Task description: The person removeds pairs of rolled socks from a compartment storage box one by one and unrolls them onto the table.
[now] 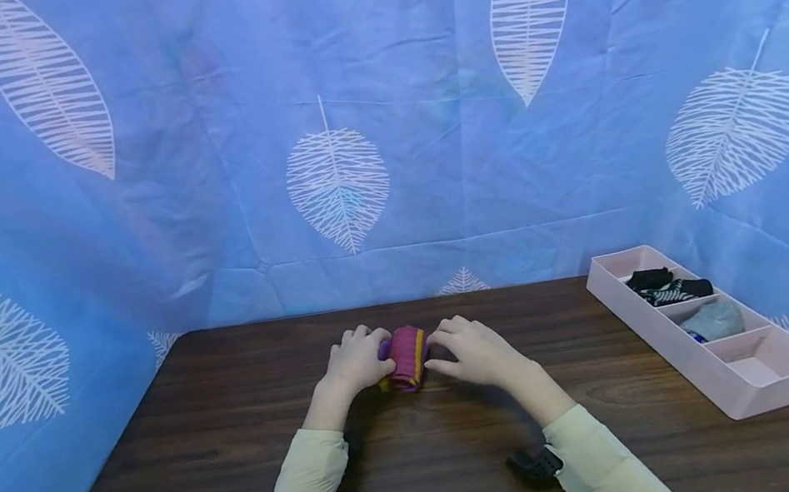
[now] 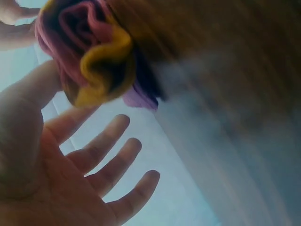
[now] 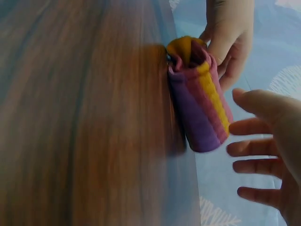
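Observation:
A rolled-up pair of socks (image 1: 406, 355) in pink, purple and yellow lies on the dark wooden table, its spiral end plain in the left wrist view. My left hand (image 1: 355, 362) is at the left side of the roll, thumb and index finger pinching it. The other fingers (image 2: 113, 179) of that hand spread away from the fabric. On the opposite side, my right hand (image 1: 479, 352) hovers with loosely bent, parted fingers. Its fingertips (image 3: 237, 128) come right up to the roll's side in the right wrist view, and nothing is held between them.
At the right edge of the table (image 1: 657, 444) stands a pale pink divided box (image 1: 648, 328). Black patterned socks (image 1: 669, 287) fill its far compartment and a grey bundle (image 1: 715, 320) the middle one. A blue leaf-print cloth (image 1: 430, 174) hangs behind. A black watch (image 1: 535, 466) is on the right wrist.

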Demonstrator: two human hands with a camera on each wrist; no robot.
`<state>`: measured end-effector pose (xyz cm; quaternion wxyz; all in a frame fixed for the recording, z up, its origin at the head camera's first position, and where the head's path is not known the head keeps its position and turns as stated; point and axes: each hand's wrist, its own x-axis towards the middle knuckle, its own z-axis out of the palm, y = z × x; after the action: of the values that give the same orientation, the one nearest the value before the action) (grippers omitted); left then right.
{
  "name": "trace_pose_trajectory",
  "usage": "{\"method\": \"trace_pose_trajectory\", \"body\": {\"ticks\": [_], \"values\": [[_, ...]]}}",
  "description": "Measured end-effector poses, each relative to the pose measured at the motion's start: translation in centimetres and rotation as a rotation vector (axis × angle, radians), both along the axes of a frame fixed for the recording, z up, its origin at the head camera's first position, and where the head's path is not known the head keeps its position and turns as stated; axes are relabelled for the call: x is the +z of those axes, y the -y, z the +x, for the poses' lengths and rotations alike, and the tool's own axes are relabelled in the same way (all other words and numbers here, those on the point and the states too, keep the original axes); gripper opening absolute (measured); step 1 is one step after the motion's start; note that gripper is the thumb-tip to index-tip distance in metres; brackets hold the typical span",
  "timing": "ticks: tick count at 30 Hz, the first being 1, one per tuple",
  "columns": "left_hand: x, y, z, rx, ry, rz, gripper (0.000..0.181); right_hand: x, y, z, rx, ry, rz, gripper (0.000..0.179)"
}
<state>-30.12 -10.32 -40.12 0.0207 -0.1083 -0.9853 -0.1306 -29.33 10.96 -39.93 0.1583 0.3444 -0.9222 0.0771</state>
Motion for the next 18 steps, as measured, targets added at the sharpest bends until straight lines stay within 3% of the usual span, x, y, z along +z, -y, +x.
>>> {"method": "trace_pose_trajectory", "body": {"ticks": [9,18], "values": [[0.7,0.3,1.6,-0.068,0.012,-0.085,0.046,-0.2,1.6,-0.3,-0.077,0.115,0.029,0.047],[0.9,0.9,4.3,-0.191,0.019,-0.109,0.056,-0.8,1.9,-0.6,-0.051,0.140,0.027,0.053]]}}
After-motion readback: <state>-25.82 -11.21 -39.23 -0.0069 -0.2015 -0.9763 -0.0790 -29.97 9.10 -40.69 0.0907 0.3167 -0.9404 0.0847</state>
